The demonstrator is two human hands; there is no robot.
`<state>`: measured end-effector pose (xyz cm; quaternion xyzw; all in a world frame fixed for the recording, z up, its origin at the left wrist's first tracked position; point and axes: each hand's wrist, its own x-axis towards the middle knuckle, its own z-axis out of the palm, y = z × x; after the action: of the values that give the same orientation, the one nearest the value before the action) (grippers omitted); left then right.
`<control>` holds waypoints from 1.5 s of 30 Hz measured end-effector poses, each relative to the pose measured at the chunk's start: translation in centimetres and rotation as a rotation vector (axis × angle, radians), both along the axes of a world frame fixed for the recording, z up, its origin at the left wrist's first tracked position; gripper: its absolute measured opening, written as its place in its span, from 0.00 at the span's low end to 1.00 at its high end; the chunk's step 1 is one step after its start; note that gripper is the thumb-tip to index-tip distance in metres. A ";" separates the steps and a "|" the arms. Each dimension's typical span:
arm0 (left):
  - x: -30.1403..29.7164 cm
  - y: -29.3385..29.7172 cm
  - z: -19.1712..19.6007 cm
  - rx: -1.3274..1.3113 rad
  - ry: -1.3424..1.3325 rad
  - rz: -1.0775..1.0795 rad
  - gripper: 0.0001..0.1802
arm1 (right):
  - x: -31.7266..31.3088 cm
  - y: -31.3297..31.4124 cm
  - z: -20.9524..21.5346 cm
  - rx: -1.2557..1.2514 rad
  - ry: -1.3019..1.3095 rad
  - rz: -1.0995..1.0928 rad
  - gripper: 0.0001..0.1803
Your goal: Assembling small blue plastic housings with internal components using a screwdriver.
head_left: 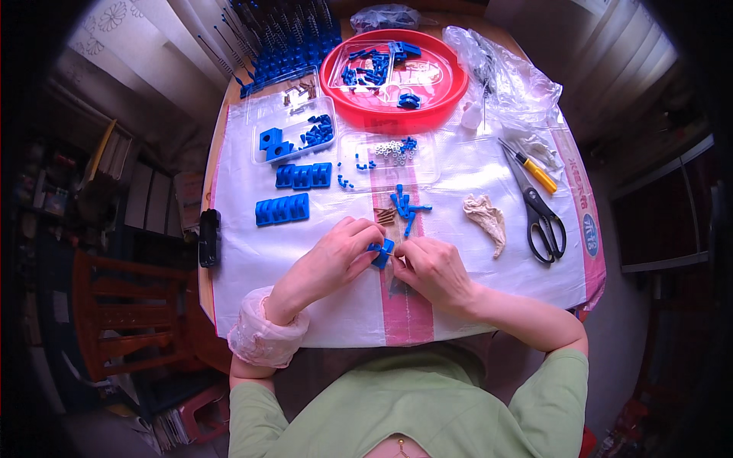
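Note:
At the near middle of the table, my left hand (pixel 336 258) has its fingers closed on a small blue plastic block (pixel 384 254). My right hand (pixel 437 269) pinches close against the block's right side. A thin pale sliver shows at those fingertips, too small to name. Just beyond the hands lie several brass-coloured pins (pixel 385 217) and a loose cluster of blue stick-like plastic parts (pixel 405 204). Left of them, blue slotted blocks stand in two rows, a nearer row (pixel 282 209) and a farther row (pixel 304 176).
A clear box (pixel 260 157) holds blue parts; a clear tray (pixel 427 177) holds white rings. Behind stands a red round basin (pixel 397 120). Black-handled scissors (pixel 544 217), a yellow-handled tool (pixel 538 174) and a crumpled cloth (pixel 486 219) lie right. Blue spiral-stemmed pieces (pixel 290 57) crowd the far left.

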<state>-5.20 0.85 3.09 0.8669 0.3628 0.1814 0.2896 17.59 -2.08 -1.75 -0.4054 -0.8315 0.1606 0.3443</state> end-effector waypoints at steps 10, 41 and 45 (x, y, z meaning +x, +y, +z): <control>0.2 -0.2 -0.1 0.033 0.011 0.017 0.12 | 0.4 0.5 0.4 -0.137 0.057 0.013 0.07; 0.2 -0.3 -0.1 0.065 0.026 0.071 0.14 | 0.7 0.8 0.6 -0.154 0.034 0.035 0.06; 0.2 -0.3 -0.1 0.067 0.021 0.087 0.14 | 0.7 0.8 0.6 -0.165 0.037 0.032 0.07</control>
<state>-4.97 0.59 3.01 0.8615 0.3967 0.1968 0.2486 18.31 -1.30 -1.18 -0.4162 -0.8152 0.2415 0.3224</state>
